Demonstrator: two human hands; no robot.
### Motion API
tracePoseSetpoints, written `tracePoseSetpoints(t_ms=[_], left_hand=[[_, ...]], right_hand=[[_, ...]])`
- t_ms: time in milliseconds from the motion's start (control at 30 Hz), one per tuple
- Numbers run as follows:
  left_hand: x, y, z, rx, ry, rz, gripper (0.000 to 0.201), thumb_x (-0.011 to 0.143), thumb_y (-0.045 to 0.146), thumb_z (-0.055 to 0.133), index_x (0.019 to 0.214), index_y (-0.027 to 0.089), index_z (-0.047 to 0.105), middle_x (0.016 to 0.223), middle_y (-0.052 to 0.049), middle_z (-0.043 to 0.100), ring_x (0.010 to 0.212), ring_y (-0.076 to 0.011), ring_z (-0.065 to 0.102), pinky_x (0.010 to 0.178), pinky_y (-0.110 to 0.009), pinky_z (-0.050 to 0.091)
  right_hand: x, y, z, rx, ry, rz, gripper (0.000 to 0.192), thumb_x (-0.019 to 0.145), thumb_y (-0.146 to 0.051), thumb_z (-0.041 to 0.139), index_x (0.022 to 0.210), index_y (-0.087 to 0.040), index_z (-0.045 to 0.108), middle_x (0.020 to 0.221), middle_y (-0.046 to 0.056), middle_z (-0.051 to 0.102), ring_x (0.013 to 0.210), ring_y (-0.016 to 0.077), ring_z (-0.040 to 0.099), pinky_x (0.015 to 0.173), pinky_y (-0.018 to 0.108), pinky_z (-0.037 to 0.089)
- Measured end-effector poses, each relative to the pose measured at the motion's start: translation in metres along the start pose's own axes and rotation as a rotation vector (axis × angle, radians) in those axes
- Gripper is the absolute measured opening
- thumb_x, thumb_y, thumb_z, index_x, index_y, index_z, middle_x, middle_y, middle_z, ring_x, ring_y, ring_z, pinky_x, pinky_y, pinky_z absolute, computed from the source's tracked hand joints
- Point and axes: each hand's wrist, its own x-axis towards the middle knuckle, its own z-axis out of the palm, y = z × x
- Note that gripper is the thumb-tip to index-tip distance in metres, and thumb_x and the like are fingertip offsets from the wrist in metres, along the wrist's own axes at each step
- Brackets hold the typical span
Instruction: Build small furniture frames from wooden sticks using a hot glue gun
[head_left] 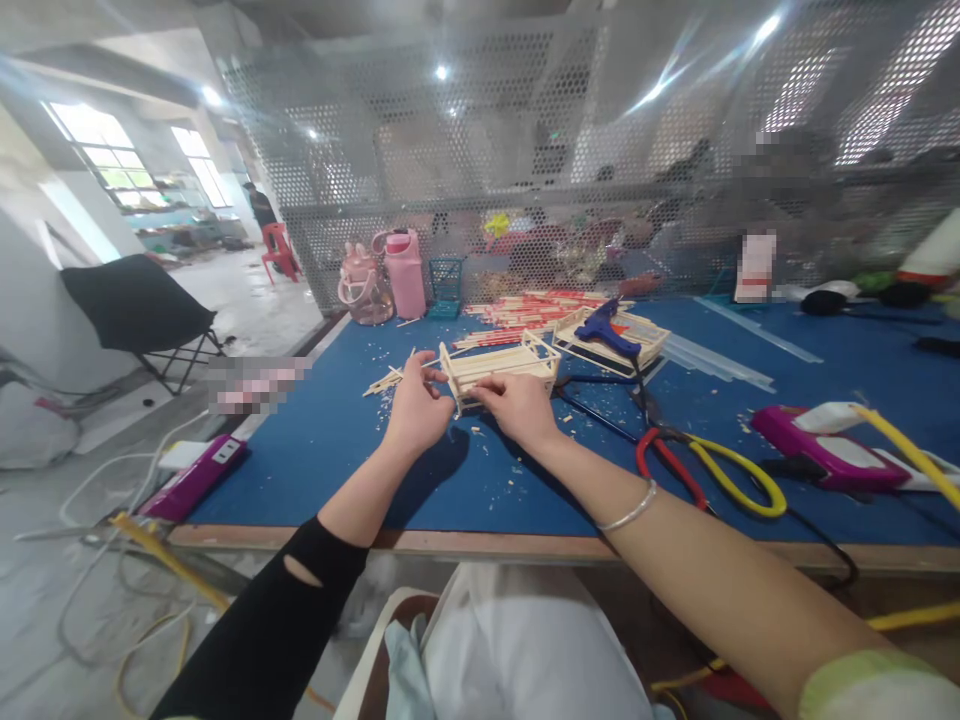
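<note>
One small frame (497, 364) of pale wooden strips, railed at both ends, has its near edge pinched by the right hand (519, 405), while the left hand (420, 408) is half-curled at its left end, hold unclear. It sits on a blue worktop (300, 460), loose red-marked sticks (525, 314) and a perforated metal screen (442, 150) behind.

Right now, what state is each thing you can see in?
Stick frame: standing on the blue table
Left grip: at the frame's left end, contact unclear
Right grip: pinched at the frame's near side
Glue gun: resting on a second frame
Pliers: lying, handles spread
Pink bottle: upright
Glue sticks: lying flat
Black chair: unfolded
</note>
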Motion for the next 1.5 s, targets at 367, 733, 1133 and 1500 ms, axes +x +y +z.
tracePoseSetpoints(t_ms=[367, 733, 1133, 1500], left_hand=[[-0.007, -0.009, 0.016, 0.102, 0.025, 0.137, 0.061, 0.062, 0.005, 0.054, 0.122, 0.016, 0.046, 0.109, -0.009, 0.057, 0.086, -0.0165, 0.056, 0.075, -0.029, 0.048], [0.041, 0.003, -0.008, 0.391, -0.438, 0.404, 0.056, 0.072, 0.025, 0.061, 0.126, 0.015, 0.052, 0.100, -0.006, 0.065, 0.073, -0.0128, 0.059, 0.071, -0.024, 0.046], [0.068, 0.035, -0.014, 0.541, -0.726, 0.316, 0.063, 0.062, 0.022, 0.062, 0.125, 0.019, 0.057, 0.083, -0.002, 0.069, 0.064, -0.0140, 0.060, 0.059, -0.021, 0.043], [0.053, 0.013, -0.009, 0.424, -0.504, 0.430, 0.063, 0.064, 0.019, 0.052, 0.128, 0.015, 0.054, 0.083, -0.002, 0.066, 0.061, -0.0112, 0.055, 0.061, -0.022, 0.044]], right_hand=[[-0.002, 0.002, 0.002, -0.174, 0.037, 0.000, 0.025, 0.086, -0.035, 0.056, 0.095, -0.023, 0.075, 0.087, 0.006, 0.075, 0.079, 0.0189, 0.067, 0.068, 0.025, 0.042], [-0.001, 0.003, 0.001, -0.228, 0.033, -0.006, 0.026, 0.087, -0.038, 0.054, 0.098, -0.025, 0.075, 0.087, 0.006, 0.075, 0.079, 0.0206, 0.067, 0.067, 0.026, 0.042], [0.002, 0.004, 0.004, -0.101, 0.071, 0.016, 0.020, 0.084, -0.032, 0.059, 0.095, -0.028, 0.075, 0.089, 0.002, 0.076, 0.082, 0.0188, 0.068, 0.069, 0.025, 0.044], [0.002, 0.007, 0.004, -0.082, 0.053, 0.014, 0.022, 0.085, -0.035, 0.058, 0.094, -0.025, 0.075, 0.088, 0.004, 0.076, 0.079, 0.0179, 0.067, 0.068, 0.025, 0.042]])
